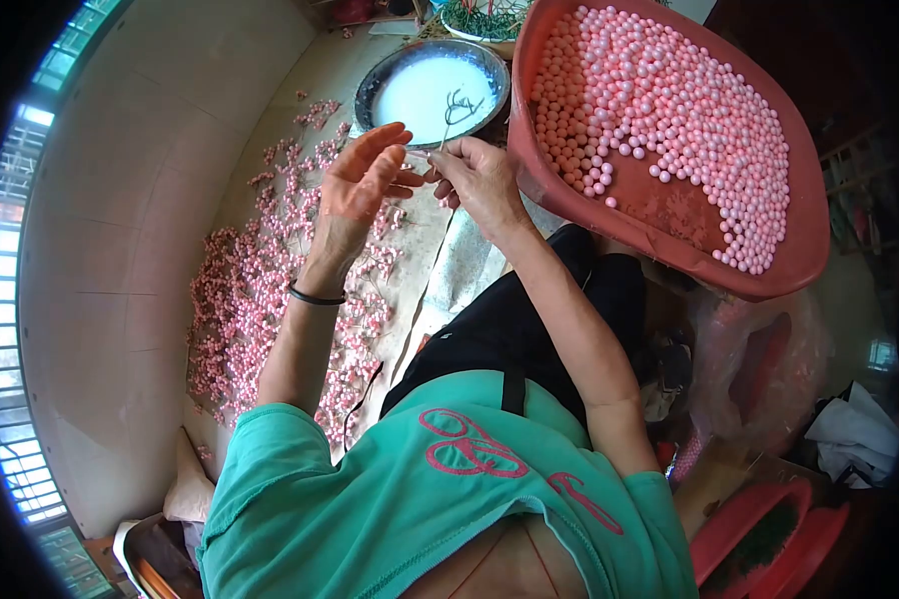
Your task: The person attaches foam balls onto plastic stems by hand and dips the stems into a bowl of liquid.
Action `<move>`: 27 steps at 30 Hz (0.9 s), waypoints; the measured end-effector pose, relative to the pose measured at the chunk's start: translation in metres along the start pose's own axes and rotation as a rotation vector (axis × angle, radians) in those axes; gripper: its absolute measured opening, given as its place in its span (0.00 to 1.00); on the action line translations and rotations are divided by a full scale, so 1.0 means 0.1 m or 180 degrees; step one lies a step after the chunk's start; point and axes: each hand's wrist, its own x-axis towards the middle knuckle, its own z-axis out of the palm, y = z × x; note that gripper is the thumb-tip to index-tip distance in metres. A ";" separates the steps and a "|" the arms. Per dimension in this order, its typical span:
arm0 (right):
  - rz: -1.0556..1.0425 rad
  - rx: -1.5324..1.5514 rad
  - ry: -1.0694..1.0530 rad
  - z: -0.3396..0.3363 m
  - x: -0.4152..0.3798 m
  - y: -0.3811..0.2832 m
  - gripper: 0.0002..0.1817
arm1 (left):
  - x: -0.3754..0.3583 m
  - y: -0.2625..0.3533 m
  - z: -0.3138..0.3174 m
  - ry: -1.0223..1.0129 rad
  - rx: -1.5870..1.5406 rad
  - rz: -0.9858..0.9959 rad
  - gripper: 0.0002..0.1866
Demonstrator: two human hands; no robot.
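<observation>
Basin: one red plastic basin (769, 255) of pink beads (659, 110), too many to count; tilted, a knock spills them.
Bowl: one round metal bowl (370, 88) of white liquid.
Left hand (355, 190): your fingers spread, touching nothing clearly.
Right hand (479, 180): pinching thin wire stem (448, 122) above bowl; loosen and it drops.
</observation>
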 end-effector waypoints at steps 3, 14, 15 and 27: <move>-0.0252 -0.0012 -0.0053 0.05 -0.02 -0.06 0.10 | -0.03 -0.11 -0.14 0.0090 -0.0023 -0.0123 0.22; 0.0065 0.0389 -0.0087 -0.02 -0.02 0.03 0.08 | -0.13 -0.30 -0.20 -0.0101 0.0050 -0.0568 0.18; 0.0310 0.0523 -0.0144 -0.04 -0.01 0.05 0.08 | -0.12 -0.31 -0.20 -0.0144 -0.0007 -0.0604 0.18; -0.0473 0.0064 -0.0331 -0.07 -0.11 0.05 0.08 | -0.02 -0.17 0.00 -0.0290 -0.1254 -0.0629 0.23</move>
